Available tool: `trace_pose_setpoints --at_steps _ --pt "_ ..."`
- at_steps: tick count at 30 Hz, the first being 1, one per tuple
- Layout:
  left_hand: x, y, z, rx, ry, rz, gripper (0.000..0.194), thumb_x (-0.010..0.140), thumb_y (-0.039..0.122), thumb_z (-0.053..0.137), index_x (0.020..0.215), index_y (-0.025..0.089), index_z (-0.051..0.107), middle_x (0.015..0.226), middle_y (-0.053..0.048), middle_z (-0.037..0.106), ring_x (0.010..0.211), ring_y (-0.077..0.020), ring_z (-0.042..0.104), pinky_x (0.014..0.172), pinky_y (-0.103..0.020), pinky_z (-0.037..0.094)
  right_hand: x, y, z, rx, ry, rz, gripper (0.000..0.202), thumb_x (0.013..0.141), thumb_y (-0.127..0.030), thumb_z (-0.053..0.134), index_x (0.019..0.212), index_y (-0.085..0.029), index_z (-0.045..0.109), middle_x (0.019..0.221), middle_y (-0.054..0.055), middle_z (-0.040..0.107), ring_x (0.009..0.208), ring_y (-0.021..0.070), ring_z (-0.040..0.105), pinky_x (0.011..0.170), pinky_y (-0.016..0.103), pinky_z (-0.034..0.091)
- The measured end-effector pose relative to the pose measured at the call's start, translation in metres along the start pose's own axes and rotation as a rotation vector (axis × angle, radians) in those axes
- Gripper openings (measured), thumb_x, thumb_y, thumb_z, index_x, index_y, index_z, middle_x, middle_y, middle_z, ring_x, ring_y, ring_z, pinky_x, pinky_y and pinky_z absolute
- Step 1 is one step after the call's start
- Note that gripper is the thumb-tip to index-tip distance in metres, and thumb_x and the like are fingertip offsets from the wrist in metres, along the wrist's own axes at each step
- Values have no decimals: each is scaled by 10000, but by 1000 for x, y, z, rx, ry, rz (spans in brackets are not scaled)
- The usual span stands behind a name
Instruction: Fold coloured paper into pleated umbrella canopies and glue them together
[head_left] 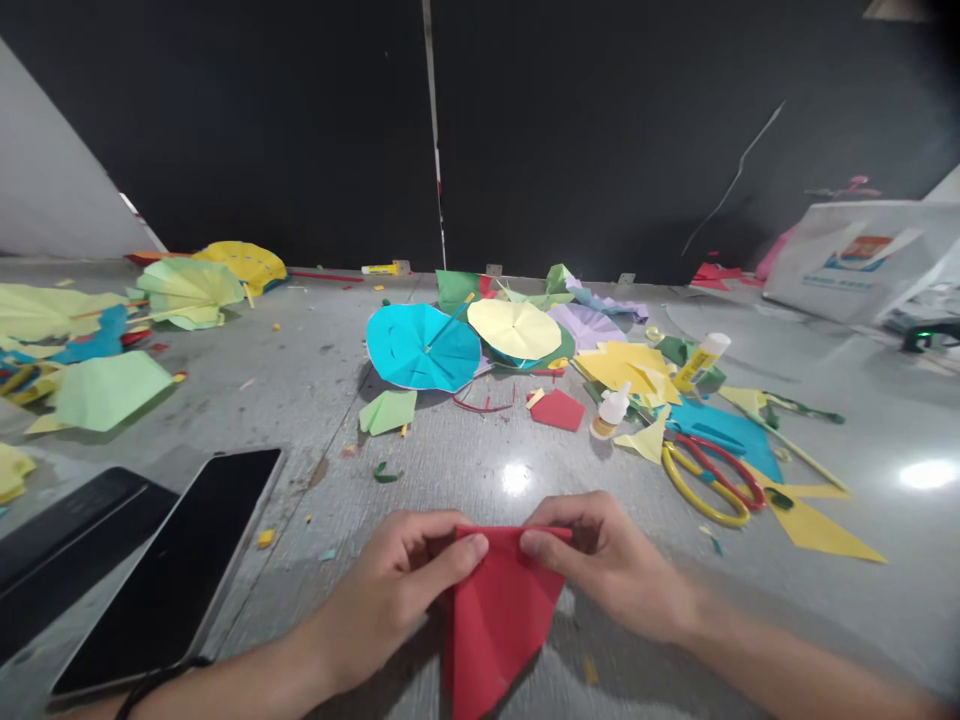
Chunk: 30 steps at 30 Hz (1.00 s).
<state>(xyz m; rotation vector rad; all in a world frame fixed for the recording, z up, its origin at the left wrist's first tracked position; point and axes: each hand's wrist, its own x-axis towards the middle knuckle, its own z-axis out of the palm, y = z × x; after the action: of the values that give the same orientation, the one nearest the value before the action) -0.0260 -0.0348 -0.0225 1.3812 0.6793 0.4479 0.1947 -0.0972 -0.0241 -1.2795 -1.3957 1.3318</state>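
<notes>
A red paper (504, 615) hangs between my two hands at the front of the table, its top edge narrowly folded or rolled and its lower part tapering down. My left hand (420, 565) pinches the top left corner, thumb in front. At the top right, my right hand (600, 560) grips the same edge between thumb and curled fingers. Beyond them lie a small red paper piece (557, 410), a white glue bottle (611, 410) and scissors with red and yellow handles (705, 485).
A phone (176, 565) and a black object (67, 540) lie at left. Farther back are a blue paper disc (424, 348), a cream disc (514, 328) and green paper (112, 390). A glue stick (702, 362) and white bag (855, 260) are at right.
</notes>
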Motion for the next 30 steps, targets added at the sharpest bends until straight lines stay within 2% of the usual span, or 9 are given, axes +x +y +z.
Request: trace_pose_setpoints --at_steps 7,10,14,17,20,27,30 --pt "1 0 1 -9 -1 -43 475 920 574 654 794 117 663 695 8 489 647 -124 381 586 -248 301 1 -3 0 -21 17 -36 466 958 -560 628 796 -134 719 694 17 604 650 127 484 595 259 392" --pt "-1 1 1 48 -10 -7 472 946 561 611 699 160 573 647 40 397 619 -119 328 567 -255 273 -1 -2 2 -65 8 -48 480 968 -560 614 774 -135 724 670 6 587 629 118 468 567 249 372" --pt "-1 5 2 171 -13 36 510 960 568 544 622 204 431 631 56 290 605 -123 270 547 -273 238 -4 -2 5 -98 5 -32 390 976 -483 624 837 -148 766 706 18 667 666 131 551 608 244 432" --pt "-1 6 5 264 -34 17 505 951 582 512 622 210 416 630 50 306 606 -128 291 543 -283 231 -3 -1 8 -146 -6 -52 238 951 -361 657 886 -171 785 781 23 724 724 144 605 657 248 469" --pt "-2 4 8 358 -35 4 499 926 560 518 592 217 381 598 55 288 586 -125 293 533 -285 224 -3 -2 12 -175 -40 -47 159 911 -267 655 857 -174 773 736 1 703 670 128 591 620 232 462" --pt "-6 6 14 390 7 -2 307 848 447 575 669 207 508 601 23 456 567 -137 450 507 -242 315 -8 -13 22 -325 29 -58 110 847 -209 619 838 -189 727 757 0 683 702 141 617 635 236 485" --pt "-9 8 13 414 7 63 286 847 385 563 634 206 497 562 36 437 533 -123 425 490 -234 303 -9 -16 26 -344 15 -77 98 832 -201 604 829 -196 702 756 3 681 695 145 618 632 245 488"
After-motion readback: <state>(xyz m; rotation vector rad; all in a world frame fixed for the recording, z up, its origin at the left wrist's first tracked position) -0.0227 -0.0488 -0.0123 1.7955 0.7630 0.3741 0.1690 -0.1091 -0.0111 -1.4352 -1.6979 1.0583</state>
